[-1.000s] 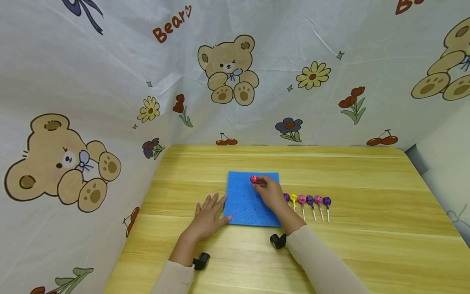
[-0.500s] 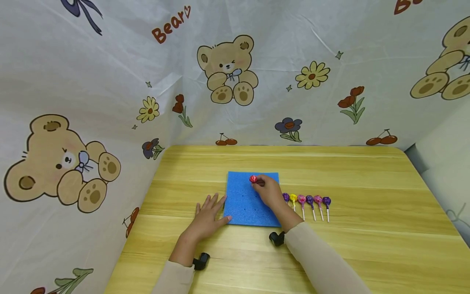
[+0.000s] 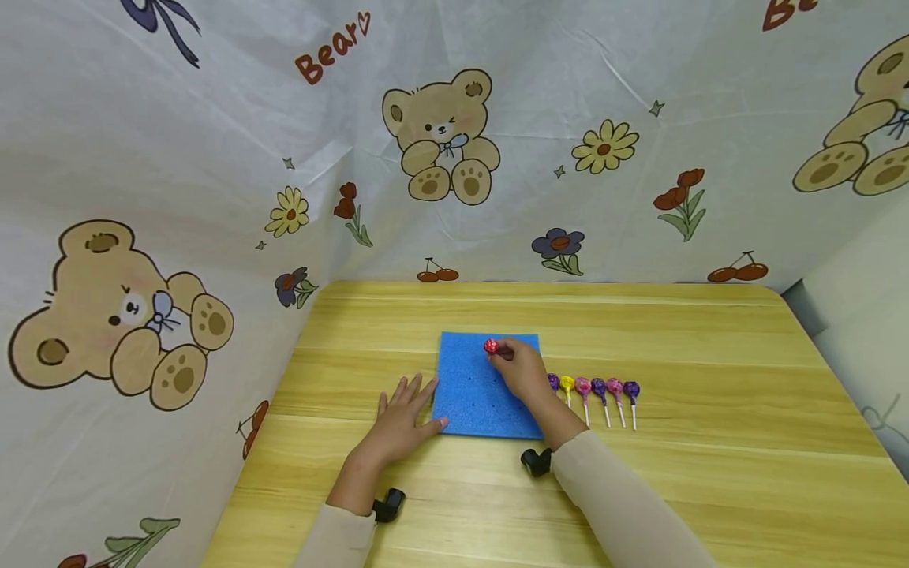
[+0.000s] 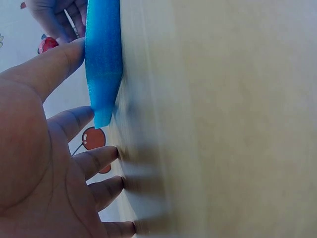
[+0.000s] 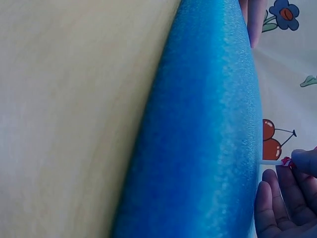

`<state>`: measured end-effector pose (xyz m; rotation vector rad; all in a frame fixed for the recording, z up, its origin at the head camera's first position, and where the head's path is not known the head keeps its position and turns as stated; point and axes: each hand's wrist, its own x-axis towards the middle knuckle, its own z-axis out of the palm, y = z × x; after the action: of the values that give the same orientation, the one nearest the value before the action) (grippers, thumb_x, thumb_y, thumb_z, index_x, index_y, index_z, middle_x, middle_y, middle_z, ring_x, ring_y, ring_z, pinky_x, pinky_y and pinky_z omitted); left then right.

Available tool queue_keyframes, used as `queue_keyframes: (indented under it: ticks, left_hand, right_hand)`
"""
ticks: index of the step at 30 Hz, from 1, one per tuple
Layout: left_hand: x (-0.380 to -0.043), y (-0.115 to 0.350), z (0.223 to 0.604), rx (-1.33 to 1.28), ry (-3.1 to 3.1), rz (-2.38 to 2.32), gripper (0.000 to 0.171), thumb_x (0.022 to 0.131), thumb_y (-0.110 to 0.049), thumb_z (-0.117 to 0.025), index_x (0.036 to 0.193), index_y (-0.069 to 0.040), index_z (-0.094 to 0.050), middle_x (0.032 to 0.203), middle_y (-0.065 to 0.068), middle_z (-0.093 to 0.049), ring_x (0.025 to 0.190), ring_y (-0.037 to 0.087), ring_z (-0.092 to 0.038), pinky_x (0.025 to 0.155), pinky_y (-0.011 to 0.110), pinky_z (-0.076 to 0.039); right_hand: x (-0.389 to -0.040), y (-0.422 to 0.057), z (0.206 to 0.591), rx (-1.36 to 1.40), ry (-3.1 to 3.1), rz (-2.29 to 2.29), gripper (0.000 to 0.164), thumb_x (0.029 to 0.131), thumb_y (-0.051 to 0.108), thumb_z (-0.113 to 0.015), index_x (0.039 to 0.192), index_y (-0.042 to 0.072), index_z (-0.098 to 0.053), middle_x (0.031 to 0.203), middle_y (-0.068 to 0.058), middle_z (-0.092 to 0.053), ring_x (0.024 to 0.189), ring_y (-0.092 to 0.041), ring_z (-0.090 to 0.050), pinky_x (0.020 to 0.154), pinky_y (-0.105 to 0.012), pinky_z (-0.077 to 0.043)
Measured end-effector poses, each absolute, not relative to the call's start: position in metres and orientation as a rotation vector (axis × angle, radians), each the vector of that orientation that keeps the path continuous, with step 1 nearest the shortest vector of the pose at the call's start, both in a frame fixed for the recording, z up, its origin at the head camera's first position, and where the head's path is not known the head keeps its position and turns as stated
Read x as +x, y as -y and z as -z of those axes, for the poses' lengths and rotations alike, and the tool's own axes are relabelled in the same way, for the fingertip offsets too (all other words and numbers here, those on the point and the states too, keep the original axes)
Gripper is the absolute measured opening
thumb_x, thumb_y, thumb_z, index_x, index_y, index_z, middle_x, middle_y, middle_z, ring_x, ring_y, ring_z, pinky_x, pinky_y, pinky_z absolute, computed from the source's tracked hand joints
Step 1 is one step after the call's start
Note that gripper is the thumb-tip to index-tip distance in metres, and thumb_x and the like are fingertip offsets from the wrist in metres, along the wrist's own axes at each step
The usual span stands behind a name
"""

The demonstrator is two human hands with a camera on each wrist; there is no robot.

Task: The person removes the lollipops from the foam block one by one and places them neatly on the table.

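My right hand (image 3: 522, 371) pinches a red-wrapped lollipop (image 3: 491, 346) above the far part of a blue foam board (image 3: 461, 386). In the right wrist view the lollipop's white stick (image 5: 270, 162) stands upright, its lower end right at the board's top face. Several small dark holes dot that face. My left hand (image 3: 401, 422) is spread flat at the board's left side. Its thumb (image 4: 69, 57) and index fingertip lie against the board, while the other fingertips press on the wooden table (image 3: 341, 339). The red lollipop also shows behind the left thumb in the left wrist view.
Right of the board lies a row of wrapped lollipops, among them a yellow one (image 3: 567, 383), a pink one (image 3: 584, 386) and a purple one (image 3: 632, 389), sticks toward me. A bear-print cloth (image 3: 540, 95) hangs behind and to the left of the table.
Almost nothing differs. The right hand and the red lollipop shift only very slightly over the same spot; the left hand and the board stay put.
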<state>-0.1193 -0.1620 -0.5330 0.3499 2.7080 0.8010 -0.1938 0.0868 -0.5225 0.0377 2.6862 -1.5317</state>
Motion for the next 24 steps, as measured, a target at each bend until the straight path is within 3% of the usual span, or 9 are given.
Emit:
queue_keyframes:
  ticks: [24]
  left_hand:
    - [-0.119,0.162,0.533,0.351,-2.713,-0.789,0.077,0.098,-0.056,-0.059,0.162,-0.03,-0.025,0.171,0.009,-0.013,0.159,0.036,-0.001,0.121,0.071,0.004]
  right_hand:
    - [-0.19,-0.097,0.506,0.068,-2.665,1.596,0.018,0.097,0.016,-0.069,0.112,0.006,-0.072,0.108,-0.012,-0.075,0.103,-0.025,-0.071,0.093,-0.042,-0.058]
